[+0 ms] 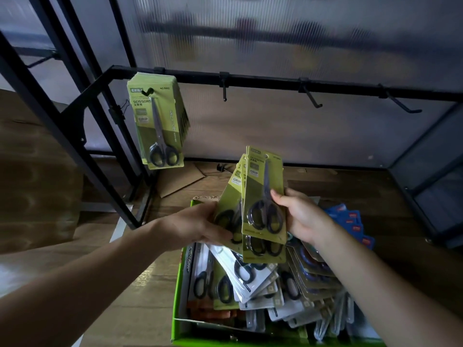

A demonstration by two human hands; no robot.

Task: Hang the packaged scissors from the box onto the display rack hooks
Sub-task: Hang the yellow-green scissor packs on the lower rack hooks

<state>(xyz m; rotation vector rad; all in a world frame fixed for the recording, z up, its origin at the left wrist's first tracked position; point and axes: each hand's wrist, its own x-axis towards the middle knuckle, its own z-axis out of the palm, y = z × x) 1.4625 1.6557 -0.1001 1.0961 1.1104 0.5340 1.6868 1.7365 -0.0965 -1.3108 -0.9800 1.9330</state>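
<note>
Both hands hold a fanned bunch of green-carded scissors packs (263,191) above the green box (178,291). My left hand (200,226) grips the bunch from the left at the handle end. My right hand (300,214) grips it from the right, thumb on the front pack. On the black rail's leftmost hook (147,91) hangs a thick stack of the same green packs (157,123). Three hooks to the right are bare: one at the middle (224,92), another (312,98) and a third (403,103).
The box holds several more scissors packs on white, green and blue cards (275,291). A black frame post (82,116) slants at the left, and another frame (426,186) stands at the right. Flat cardboard (180,179) lies on the wooden floor behind the box.
</note>
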